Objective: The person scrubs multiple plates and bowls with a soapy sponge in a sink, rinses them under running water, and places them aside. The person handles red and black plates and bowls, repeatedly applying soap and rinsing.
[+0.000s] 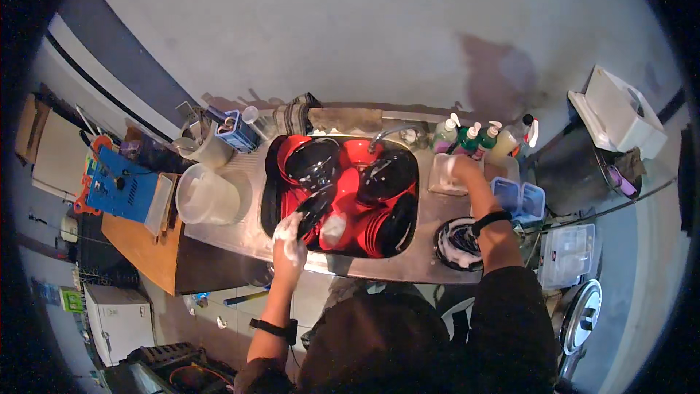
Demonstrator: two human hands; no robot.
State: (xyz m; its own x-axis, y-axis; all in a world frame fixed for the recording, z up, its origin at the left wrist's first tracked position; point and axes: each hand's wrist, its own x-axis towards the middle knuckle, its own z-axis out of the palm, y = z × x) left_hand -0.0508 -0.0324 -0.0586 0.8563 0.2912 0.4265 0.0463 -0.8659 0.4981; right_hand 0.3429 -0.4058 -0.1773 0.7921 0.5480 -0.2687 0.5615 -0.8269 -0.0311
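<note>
My left hand [290, 235], streaked with white suds, grips a black dish [316, 208] tilted over the near left side of the sink [415, 213]. Beneath it the sink is filled with red and black bowls and plates, among them a glossy black bowl [314, 164], a second black bowl [387, 176] and a stack of red dishes [372, 232]. On the right of the counter, my right hand [465, 171] reaches into a small clear plastic tub [440, 179]. Its fingers are partly hidden, so what they hold is unclear. Foam covers a black dish [459, 245] below my right forearm.
A faucet [383, 134] arches over the sink's back edge. Several pump bottles [470, 137] line the wall at right, near blue-tinted containers [517, 197]. At left stand a translucent bucket [205, 197], a utensil tub [205, 142] and a blue basket [238, 132]. A striped cloth [295, 115] lies behind.
</note>
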